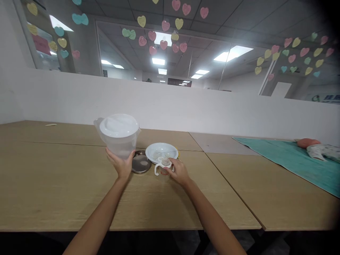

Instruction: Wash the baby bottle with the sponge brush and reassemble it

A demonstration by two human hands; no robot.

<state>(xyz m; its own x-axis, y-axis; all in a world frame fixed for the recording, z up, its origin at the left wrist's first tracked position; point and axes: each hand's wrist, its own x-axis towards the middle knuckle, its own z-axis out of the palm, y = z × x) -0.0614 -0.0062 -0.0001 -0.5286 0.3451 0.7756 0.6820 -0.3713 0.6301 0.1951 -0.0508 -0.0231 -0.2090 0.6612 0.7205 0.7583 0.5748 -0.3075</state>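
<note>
The two forearms [95,216] come nearest, reaching over the wooden table [63,191]. The left hand [121,165] grasps the lidded pitcher [119,144] low on its body; whether its base is lifted I cannot tell. The right hand [181,172] grips the small bottle [165,170] with white handles, its threaded mouth uncovered, in front of the white bowl [149,150]. The metal dish [140,164] lies between. I judge the present step is holding both vessels together; the next move calls for a steady bottle and a level pitcher. Farther right lies a teal cloth [276,154].
</note>
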